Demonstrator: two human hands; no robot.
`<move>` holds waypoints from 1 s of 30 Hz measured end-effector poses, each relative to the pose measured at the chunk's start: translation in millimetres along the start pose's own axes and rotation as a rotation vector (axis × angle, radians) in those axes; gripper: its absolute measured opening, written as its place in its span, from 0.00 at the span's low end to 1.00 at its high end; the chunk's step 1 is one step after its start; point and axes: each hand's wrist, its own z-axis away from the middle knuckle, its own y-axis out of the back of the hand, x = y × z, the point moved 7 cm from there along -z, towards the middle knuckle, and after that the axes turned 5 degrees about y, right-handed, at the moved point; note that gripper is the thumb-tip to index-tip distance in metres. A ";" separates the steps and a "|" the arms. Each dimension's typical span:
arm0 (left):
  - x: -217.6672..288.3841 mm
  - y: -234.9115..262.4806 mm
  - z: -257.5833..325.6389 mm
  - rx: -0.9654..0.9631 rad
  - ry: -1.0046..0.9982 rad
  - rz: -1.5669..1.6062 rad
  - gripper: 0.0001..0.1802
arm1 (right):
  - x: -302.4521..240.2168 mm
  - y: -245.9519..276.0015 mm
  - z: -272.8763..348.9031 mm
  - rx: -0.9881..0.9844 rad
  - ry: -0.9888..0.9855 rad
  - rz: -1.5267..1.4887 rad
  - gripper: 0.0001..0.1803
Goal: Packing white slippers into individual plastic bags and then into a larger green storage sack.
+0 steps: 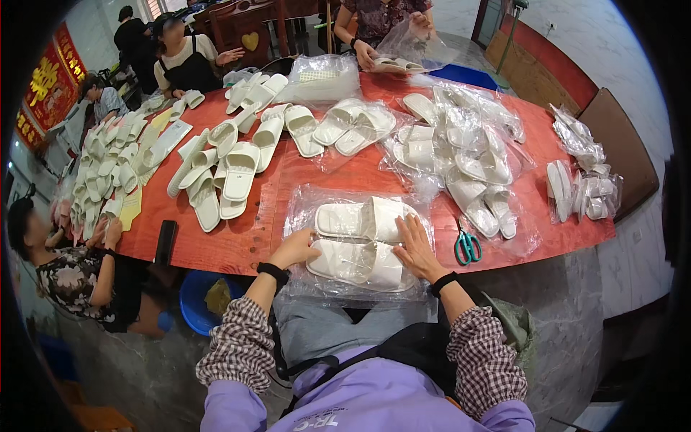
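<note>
1. While the long red wooden worktop (288, 180) fills most of the view, its surface carries loose white foam slippers (237, 169) on the left and bagged white slippers (468, 158) on the right, with other people seated round its far and left edges.
2. Just before the person, at the near edge, lies a clear plastic bag (302, 205) holding a pair of white open-toe slippers (363, 241), set side by side and stacked toward the body.
3. Over the right end of the pair rests the right hand (416, 248), fingers spread flat and pressing the plastic down, pinching nothing.
4. At the bag's left edge sits the left hand (294, 248), fingers curled; whether its grip pinches the film or only touches it, I cannot tell.
5. Beside the right hand, well clear of the bag, lie small scissors with teal handles (468, 246); a black phone (165, 241) lies near the left edge.
6. To do this well, I judge, keep the flat palm steady so the pair stays aligned, smooth trapped air outward, and hold the film taut without creasing it.
</note>
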 end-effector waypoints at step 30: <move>-68.3 123.6 111.0 0.599 -0.042 0.755 0.26 | 4.8 -3.7 5.9 -0.163 -0.041 0.275 0.54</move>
